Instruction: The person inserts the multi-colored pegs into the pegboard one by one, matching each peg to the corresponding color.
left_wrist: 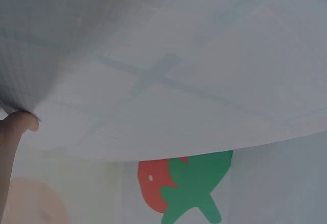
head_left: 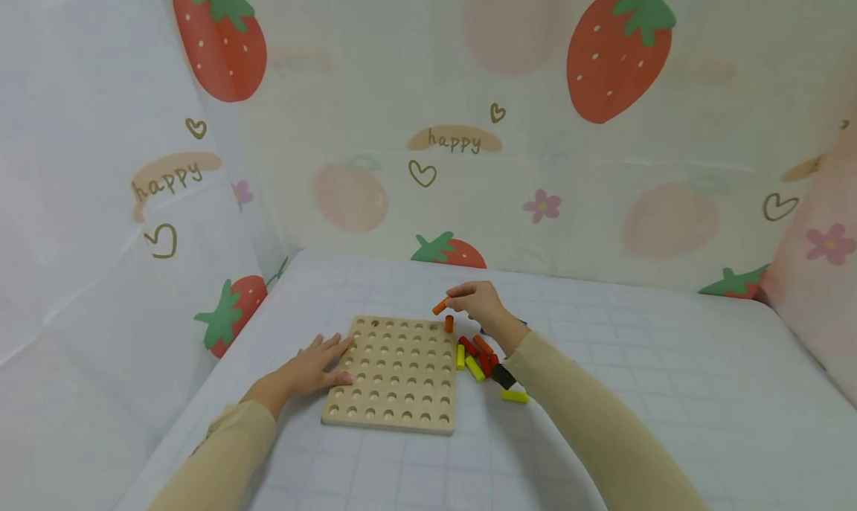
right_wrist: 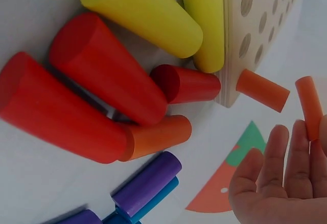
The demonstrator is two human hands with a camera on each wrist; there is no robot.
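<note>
A light wooden pegboard point(head_left: 387, 425) with rows of round holes lies on the table. My left hand point(head_left: 312, 367) rests at its left side, fingers spread, thumb on the board's edge; only part of that hand point(left_wrist: 15, 132) shows in the left wrist view. Between thumb and fingers, my right hand point(head_left: 479, 301) pinches an orange peg point(right_wrist: 309, 101), held tilted above the board's far right corner. Just below it, a second orange peg point(head_left: 449, 323) stands upright in the corner hole. In the right wrist view this standing peg point(right_wrist: 262, 90) juts out from the board.
Right of the board lie loose pegs: several red pegs point(right_wrist: 110, 70), yellow pegs point(right_wrist: 145, 17), an orange peg point(right_wrist: 161, 136) and purple pegs point(right_wrist: 148, 180). A black piece point(head_left: 504, 376) lies near the right forearm. Strawberry-print cloth point(head_left: 455, 198) hangs behind the table.
</note>
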